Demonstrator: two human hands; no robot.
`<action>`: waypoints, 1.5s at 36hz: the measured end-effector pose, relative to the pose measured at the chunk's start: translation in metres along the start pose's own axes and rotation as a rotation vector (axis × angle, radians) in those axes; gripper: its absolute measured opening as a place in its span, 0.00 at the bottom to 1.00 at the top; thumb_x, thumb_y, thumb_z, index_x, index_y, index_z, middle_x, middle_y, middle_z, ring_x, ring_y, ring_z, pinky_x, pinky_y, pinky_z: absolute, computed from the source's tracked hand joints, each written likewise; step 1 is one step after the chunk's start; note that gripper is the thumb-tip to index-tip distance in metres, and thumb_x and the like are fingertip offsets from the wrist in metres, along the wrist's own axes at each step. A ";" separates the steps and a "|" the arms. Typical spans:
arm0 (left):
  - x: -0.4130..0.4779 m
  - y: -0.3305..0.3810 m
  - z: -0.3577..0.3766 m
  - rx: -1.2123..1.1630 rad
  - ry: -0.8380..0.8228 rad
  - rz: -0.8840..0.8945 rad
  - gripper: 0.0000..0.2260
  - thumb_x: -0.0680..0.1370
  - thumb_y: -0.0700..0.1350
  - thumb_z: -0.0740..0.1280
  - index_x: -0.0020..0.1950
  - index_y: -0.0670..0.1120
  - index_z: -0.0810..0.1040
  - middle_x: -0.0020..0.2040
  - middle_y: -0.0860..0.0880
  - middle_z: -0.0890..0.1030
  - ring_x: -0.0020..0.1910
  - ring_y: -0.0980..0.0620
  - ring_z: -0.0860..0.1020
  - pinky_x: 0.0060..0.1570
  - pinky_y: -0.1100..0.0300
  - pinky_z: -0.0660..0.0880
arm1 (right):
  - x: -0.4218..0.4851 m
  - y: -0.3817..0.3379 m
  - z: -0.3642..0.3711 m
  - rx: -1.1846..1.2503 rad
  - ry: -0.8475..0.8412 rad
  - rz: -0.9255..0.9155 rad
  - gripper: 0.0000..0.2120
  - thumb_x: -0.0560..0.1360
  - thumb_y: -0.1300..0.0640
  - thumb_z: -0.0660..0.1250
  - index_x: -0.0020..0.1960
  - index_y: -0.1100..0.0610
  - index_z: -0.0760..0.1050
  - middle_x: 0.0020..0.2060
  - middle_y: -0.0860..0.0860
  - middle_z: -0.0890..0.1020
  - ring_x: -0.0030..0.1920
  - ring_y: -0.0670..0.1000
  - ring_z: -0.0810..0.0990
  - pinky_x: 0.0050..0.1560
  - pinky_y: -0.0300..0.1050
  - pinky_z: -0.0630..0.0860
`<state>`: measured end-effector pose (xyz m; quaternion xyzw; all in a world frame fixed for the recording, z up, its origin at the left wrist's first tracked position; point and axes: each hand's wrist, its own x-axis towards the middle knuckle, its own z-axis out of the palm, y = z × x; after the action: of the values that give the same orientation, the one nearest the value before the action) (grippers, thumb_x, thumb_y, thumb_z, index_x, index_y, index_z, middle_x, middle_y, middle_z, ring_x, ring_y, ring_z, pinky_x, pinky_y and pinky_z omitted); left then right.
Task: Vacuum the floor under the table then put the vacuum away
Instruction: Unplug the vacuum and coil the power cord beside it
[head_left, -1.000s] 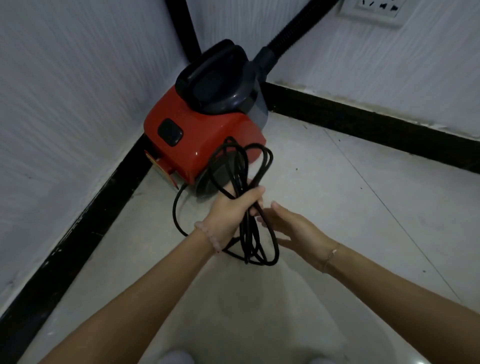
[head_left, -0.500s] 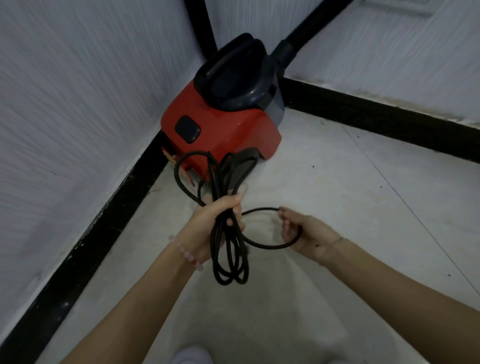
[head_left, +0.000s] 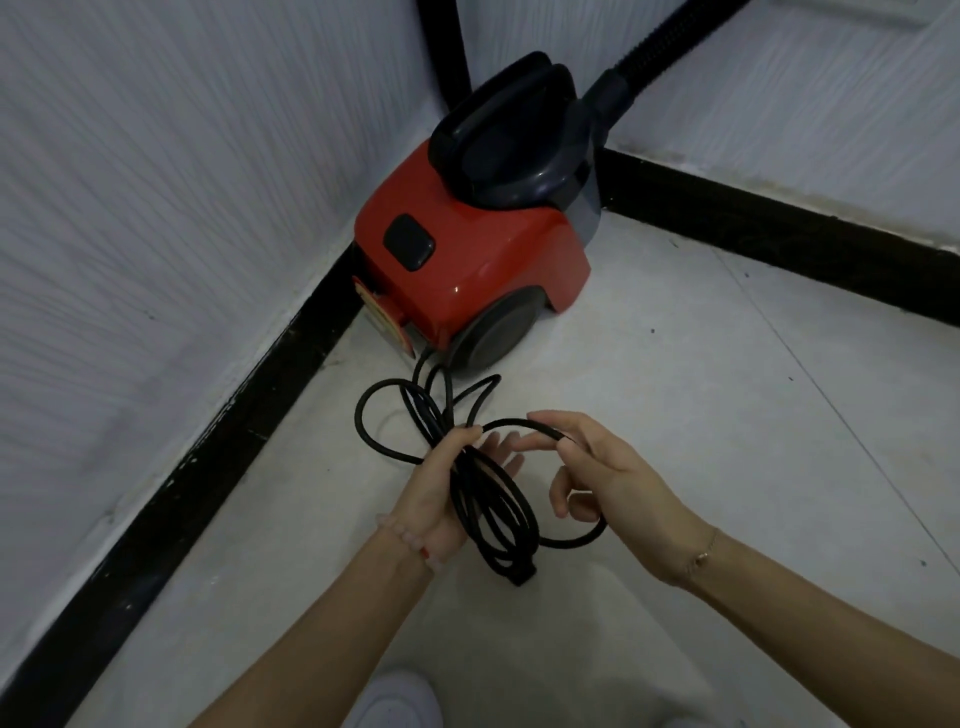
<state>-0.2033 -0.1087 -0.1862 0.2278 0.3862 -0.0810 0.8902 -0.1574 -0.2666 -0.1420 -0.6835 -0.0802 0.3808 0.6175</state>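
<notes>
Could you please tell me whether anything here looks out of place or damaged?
Nothing looks damaged. Only the black cord is untidy: uneven loops gripped by the left hand, one pinched by the right hand, slack trailing to the red vacuum.

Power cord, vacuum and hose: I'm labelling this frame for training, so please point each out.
power cord (head_left: 470, 478): head view, on the gathered strands.
vacuum (head_left: 483, 260): head view, on the red body.
hose (head_left: 670, 44): head view, on the ribbed black tube.
</notes>
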 end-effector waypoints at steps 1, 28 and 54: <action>0.000 0.000 0.000 0.003 -0.014 -0.007 0.09 0.78 0.40 0.63 0.57 0.39 0.73 0.54 0.41 0.79 0.59 0.44 0.78 0.56 0.53 0.79 | -0.001 0.001 0.000 -0.027 -0.022 -0.009 0.13 0.82 0.61 0.53 0.62 0.52 0.71 0.52 0.47 0.83 0.30 0.47 0.74 0.29 0.37 0.64; -0.014 0.062 -0.081 1.746 0.389 0.397 0.16 0.76 0.48 0.66 0.62 0.44 0.71 0.53 0.42 0.81 0.50 0.45 0.80 0.47 0.54 0.78 | 0.036 0.026 0.017 -0.531 -0.222 0.169 0.12 0.80 0.62 0.56 0.55 0.51 0.75 0.45 0.47 0.81 0.41 0.45 0.78 0.40 0.34 0.75; 0.025 0.021 -0.055 0.818 0.440 0.388 0.02 0.74 0.36 0.67 0.44 0.38 0.77 0.32 0.48 0.78 0.32 0.53 0.75 0.30 0.68 0.74 | 0.057 0.043 0.036 -0.496 -0.193 0.193 0.08 0.77 0.60 0.60 0.50 0.50 0.76 0.43 0.49 0.82 0.42 0.44 0.80 0.43 0.35 0.74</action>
<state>-0.2154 -0.0631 -0.2296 0.6371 0.4521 -0.0088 0.6242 -0.1558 -0.2148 -0.2027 -0.7786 -0.1638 0.4701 0.3819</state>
